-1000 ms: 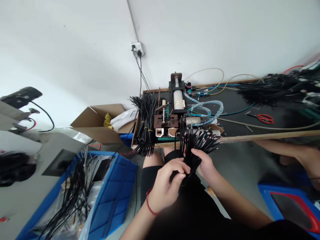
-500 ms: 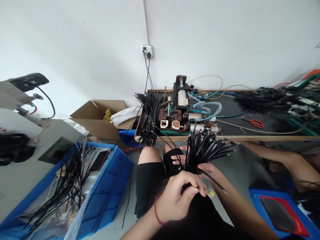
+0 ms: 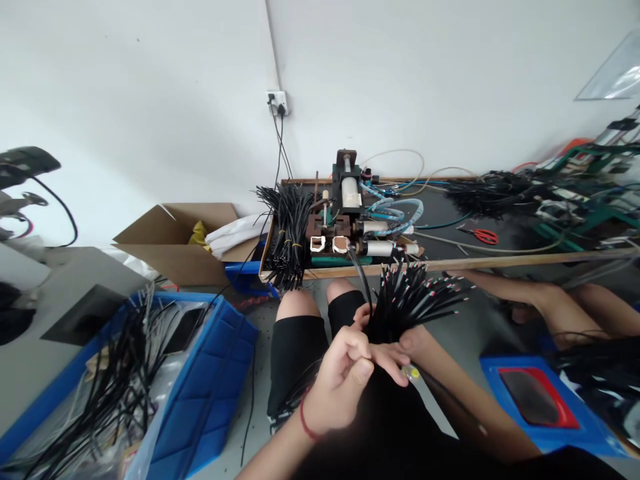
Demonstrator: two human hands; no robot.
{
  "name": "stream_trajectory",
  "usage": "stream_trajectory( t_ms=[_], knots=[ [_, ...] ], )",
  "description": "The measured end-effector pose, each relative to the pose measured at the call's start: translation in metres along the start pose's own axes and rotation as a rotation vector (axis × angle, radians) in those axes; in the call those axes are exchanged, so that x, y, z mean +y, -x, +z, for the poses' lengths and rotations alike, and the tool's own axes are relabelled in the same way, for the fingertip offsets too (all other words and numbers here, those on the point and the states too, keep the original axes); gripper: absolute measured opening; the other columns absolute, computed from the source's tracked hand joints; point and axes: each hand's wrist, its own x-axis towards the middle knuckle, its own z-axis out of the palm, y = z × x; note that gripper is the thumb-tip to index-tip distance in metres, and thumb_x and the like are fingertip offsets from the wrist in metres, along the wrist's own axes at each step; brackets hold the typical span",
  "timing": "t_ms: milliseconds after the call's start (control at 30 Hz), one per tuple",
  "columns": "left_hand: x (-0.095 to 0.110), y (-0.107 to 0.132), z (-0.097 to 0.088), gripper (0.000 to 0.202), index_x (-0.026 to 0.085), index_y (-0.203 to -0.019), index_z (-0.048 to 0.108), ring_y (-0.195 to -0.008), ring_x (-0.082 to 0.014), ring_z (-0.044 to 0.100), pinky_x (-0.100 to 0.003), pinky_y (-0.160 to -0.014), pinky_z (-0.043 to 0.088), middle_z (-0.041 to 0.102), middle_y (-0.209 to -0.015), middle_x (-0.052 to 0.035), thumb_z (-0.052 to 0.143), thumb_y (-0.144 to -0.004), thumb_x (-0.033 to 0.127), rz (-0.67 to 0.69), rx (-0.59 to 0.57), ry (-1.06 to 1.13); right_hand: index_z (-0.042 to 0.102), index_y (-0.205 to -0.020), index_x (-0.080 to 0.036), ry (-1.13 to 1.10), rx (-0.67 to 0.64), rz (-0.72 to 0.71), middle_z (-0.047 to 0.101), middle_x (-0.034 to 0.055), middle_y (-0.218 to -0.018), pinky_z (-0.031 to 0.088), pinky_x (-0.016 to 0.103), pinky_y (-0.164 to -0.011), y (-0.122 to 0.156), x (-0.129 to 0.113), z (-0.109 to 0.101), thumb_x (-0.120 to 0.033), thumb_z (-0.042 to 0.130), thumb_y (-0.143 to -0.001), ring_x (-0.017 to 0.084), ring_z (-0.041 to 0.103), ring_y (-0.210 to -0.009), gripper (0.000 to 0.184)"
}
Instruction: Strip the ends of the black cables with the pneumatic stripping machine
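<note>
My right hand [image 3: 407, 341] is closed round a bundle of short black wires [image 3: 410, 300] that fans out up and to the right over my lap. My left hand [image 3: 343, 383], with a red cord at the wrist, pinches at the bundle's base, close against the right hand. One black wire [image 3: 359, 270] arcs up from the bundle towards the small press machine [image 3: 345, 220] on the bench. A small yellow band [image 3: 413, 373] shows just under the hands.
A tied sheaf of black wires [image 3: 290, 233] lies on the bench's left end; red scissors [image 3: 484, 235] and more wire piles lie to the right. A blue bin of wires [image 3: 150, 380] stands at left, a cardboard box [image 3: 170, 240] behind it. Another person's legs [image 3: 550, 300] reach in at right.
The camera view shifted slightly. My left hand's fingers moved from gripping the bundle's base to a pinch, and one wire now arcs up towards the machine.
</note>
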Motion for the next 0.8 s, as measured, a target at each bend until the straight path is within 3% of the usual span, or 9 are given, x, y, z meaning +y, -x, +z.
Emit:
stream_trajectory(
  t_ms=[67, 167, 333, 400, 500, 667, 800],
  knots=[
    [-0.003, 0.001, -0.001, 0.011, 0.025, -0.106, 0.046, -0.107, -0.0248, 0.08, -0.057, -0.111, 0.052, 0.085, -0.097, -0.0078, 0.049, -0.115, 0.032, 0.007, 0.008, 0.011, 0.076, -0.114, -0.02, 0.018, 0.029, 0.015, 0.083, 0.0118, -0.101, 0.064, 0.043, -0.084, 0.001, -0.003, 0.001, -0.044, 0.1, -0.051, 0.029, 0.079, -0.089, 0.071],
    [-0.007, -0.001, -0.005, 0.01, 0.025, -0.107, 0.048, -0.096, -0.02, 0.079, -0.05, -0.107, 0.054, 0.082, -0.091, -0.0027, 0.05, -0.115, 0.031, 0.012, 0.029, 0.016, 0.077, -0.111, -0.025, 0.057, 0.09, 0.016, 0.083, 0.0063, -0.095, 0.062, 0.039, -0.081, 0.0, -0.003, 0.0, -0.046, 0.092, -0.069, 0.024, 0.077, -0.085, 0.049],
    [-0.014, -0.011, -0.019, 0.011, 0.026, -0.107, 0.047, -0.08, -0.0158, 0.072, -0.039, -0.094, 0.054, 0.076, -0.081, 0.0006, 0.05, -0.115, 0.033, -0.011, 0.108, 0.022, 0.078, -0.116, -0.025, 0.125, 0.145, 0.01, 0.077, 0.0013, -0.086, 0.055, 0.036, -0.069, -0.004, -0.003, -0.002, -0.033, 0.102, -0.055, 0.021, 0.072, -0.073, 0.066],
    [-0.019, -0.013, -0.025, 0.014, 0.026, -0.106, 0.046, -0.067, -0.0131, 0.061, -0.029, -0.077, 0.05, 0.07, -0.074, 0.0019, 0.051, -0.114, 0.037, -0.068, 0.097, 0.005, 0.079, -0.11, -0.026, 0.122, 0.197, -0.008, 0.074, -0.0003, -0.083, 0.055, 0.037, -0.073, -0.006, -0.003, -0.001, -0.035, 0.1, -0.06, 0.021, 0.07, -0.074, 0.055],
    [-0.025, -0.013, -0.031, 0.021, 0.025, -0.104, 0.046, -0.054, -0.0101, 0.044, -0.024, -0.06, 0.036, 0.061, -0.065, 0.0047, 0.053, -0.112, 0.043, -0.171, 0.033, 0.018, 0.077, -0.099, -0.028, 0.083, 0.298, -0.04, 0.072, 0.0012, -0.083, 0.058, 0.041, -0.083, -0.011, 0.002, -0.002, -0.036, 0.098, -0.062, 0.026, 0.071, -0.084, 0.043],
    [-0.037, -0.014, -0.039, 0.024, 0.024, -0.101, 0.047, -0.052, -0.0097, 0.041, -0.023, -0.056, 0.033, 0.055, -0.064, 0.0048, 0.055, -0.112, 0.044, -0.269, 0.011, 0.063, 0.074, -0.1, -0.028, -0.059, 0.522, -0.145, 0.062, -0.0034, -0.073, 0.058, 0.039, -0.093, -0.016, 0.024, -0.001, -0.036, 0.096, -0.067, 0.021, 0.062, -0.079, 0.04],
    [-0.052, -0.018, -0.041, 0.026, 0.023, -0.102, 0.046, -0.049, -0.0077, 0.039, -0.021, -0.054, 0.033, 0.052, -0.063, 0.0067, 0.056, -0.111, 0.045, -0.313, -0.039, 0.12, 0.071, -0.093, -0.029, -0.216, 0.77, -0.224, 0.062, -0.0058, -0.073, 0.06, 0.032, -0.088, -0.006, 0.038, -0.001, -0.035, 0.093, -0.075, 0.017, 0.062, -0.077, 0.028]
  ],
)
